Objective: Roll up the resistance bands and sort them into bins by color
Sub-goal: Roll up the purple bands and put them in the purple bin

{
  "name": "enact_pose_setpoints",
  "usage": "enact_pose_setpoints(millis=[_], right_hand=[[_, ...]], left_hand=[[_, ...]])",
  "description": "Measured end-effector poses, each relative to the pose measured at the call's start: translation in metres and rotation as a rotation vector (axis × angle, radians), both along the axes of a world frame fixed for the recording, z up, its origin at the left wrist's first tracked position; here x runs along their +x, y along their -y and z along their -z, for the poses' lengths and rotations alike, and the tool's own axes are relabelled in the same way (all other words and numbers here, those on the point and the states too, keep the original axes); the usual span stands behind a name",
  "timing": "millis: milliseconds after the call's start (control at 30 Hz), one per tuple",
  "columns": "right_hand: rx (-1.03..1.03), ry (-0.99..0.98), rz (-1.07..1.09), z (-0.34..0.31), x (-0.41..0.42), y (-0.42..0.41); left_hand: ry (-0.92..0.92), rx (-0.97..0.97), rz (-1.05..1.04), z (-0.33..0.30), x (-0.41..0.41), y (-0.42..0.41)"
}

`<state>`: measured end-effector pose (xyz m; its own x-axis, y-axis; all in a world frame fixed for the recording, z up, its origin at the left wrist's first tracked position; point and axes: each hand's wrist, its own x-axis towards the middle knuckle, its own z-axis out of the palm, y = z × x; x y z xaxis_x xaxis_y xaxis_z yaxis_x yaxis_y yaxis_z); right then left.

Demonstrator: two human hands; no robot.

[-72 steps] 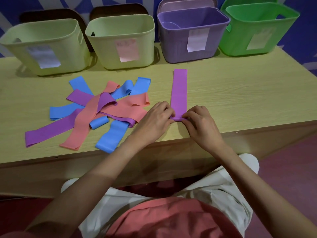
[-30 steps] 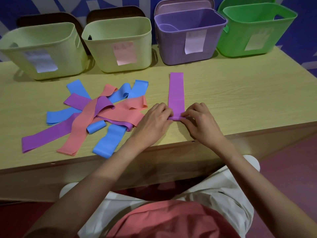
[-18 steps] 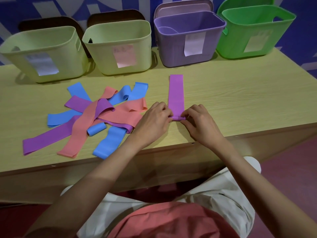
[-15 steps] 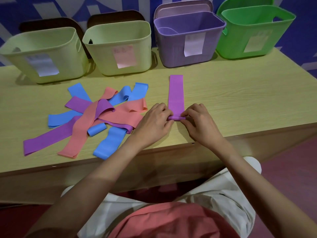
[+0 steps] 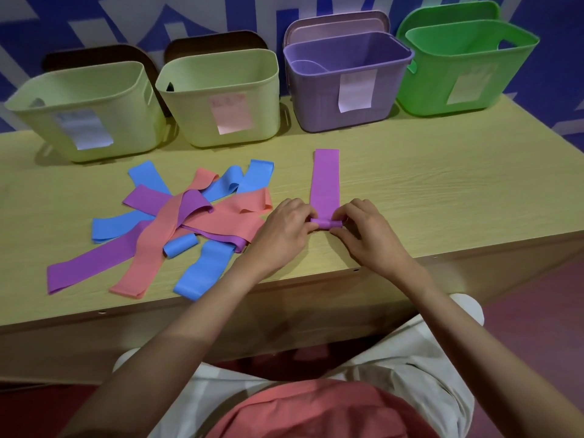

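We see the left hand (image 5: 284,230) and right hand (image 5: 366,235) pinching the purple band (image 5: 325,181) by its rolled near end. The flat remainder stretches away from the fingers toward the purple bin (image 5: 319,99).

the paper labels (image 5: 355,91) on the bins (image 5: 347,80) are too blurred to read.

Purple band (image 5: 325,181) at centre frame; blue, salmon and purple bands (image 5: 177,222) at left. Bins along the top: two pale yellow-green (image 5: 218,99), one purple (image 5: 347,90), one green (image 5: 467,67). Light wood-grain counter (image 5: 442,184).
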<state>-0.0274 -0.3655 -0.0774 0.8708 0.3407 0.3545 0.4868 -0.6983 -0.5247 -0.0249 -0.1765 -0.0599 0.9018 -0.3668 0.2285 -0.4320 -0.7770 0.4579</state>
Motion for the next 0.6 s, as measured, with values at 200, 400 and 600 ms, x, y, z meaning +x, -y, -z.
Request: enact_pose_setpoints(millis=[200, 400, 600], right_hand=[[0.052, -0.051, -0.012, -0.014, 0.007, 0.006], [0.089, -0.076, -0.036, -0.019, 0.005, 0.01], [0.264, -0.051, -0.036, -0.02, 0.0, 0.007]], left_hand=[[0.089, -0.068, 0.028, -0.007, -0.005, 0.0], [0.126, -0.095, 0.026, -0.009, -0.003, 0.002], [0.146, -0.14, -0.015, -0.012, -0.008, 0.001]])
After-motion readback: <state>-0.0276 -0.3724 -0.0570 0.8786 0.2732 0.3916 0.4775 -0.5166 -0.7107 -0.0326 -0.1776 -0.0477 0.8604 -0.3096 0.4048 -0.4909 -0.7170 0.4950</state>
